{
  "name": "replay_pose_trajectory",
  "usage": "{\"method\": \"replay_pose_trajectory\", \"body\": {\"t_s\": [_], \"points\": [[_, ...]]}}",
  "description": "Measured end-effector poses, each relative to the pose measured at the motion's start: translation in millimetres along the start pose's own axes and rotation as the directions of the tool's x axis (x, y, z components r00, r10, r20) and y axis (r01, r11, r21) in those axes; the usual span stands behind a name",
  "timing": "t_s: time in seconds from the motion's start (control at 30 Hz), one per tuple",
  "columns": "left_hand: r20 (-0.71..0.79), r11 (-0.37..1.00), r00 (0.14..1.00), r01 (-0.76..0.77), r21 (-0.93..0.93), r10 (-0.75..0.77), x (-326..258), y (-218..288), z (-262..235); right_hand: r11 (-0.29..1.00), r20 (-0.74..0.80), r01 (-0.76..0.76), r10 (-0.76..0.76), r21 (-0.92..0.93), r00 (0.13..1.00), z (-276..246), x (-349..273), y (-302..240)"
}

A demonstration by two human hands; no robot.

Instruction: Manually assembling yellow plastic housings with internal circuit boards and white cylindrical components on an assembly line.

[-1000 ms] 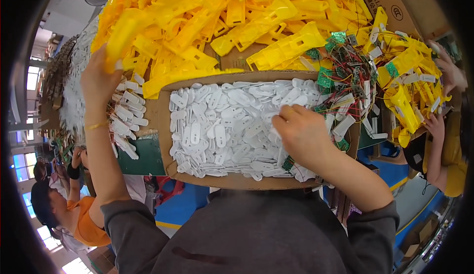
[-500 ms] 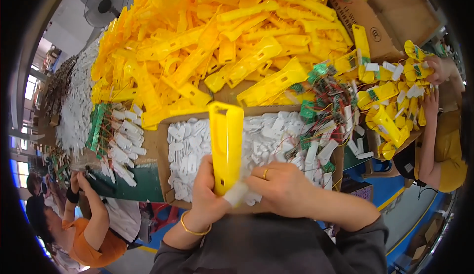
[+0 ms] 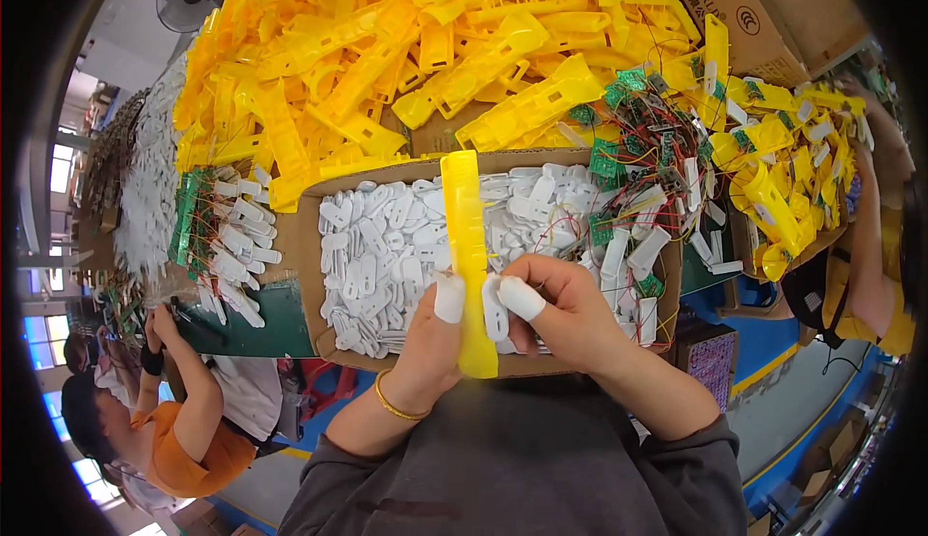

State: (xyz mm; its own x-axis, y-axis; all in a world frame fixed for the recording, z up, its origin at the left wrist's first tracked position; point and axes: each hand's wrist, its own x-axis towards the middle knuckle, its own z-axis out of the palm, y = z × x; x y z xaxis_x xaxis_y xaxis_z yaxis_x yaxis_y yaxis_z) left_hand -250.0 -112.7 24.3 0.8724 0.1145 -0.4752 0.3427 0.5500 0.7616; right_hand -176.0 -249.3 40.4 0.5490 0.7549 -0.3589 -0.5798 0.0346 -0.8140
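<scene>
tbl, hands w/ ylw shell, wht tab

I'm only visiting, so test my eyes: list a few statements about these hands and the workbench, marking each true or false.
1. The left hand and right hand both wear white thumb covers. True.
2. The left hand holds a yellow plastic shell. True.
3. The right hand holds a green circuit board. False: it holds a white plastic piece.
4. The cardboard box contains many small white pieces. True.
5. The big heap of yellow shells lies between the box and the person. False: the heap of yellow shells is beyond the box.
</scene>
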Motion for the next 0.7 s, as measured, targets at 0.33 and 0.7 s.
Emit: {"method": "replay_pose_trajectory", "body": {"t_s": [0.33, 0.7], "points": [[0.292, 0.991, 0.952, -0.114, 0.073, 0.088, 1, -16, -21, 0.992, -0.191, 0.114, -0.121, -0.047, 0.974, 8, -6, 21], [0.245, 0.995, 0.969, 0.012, -0.095, 0.012, -14, -4, -41, 0.215, 0.067, 0.204, -0.515, -0.955, 0.855, -70, -15, -17]]}}
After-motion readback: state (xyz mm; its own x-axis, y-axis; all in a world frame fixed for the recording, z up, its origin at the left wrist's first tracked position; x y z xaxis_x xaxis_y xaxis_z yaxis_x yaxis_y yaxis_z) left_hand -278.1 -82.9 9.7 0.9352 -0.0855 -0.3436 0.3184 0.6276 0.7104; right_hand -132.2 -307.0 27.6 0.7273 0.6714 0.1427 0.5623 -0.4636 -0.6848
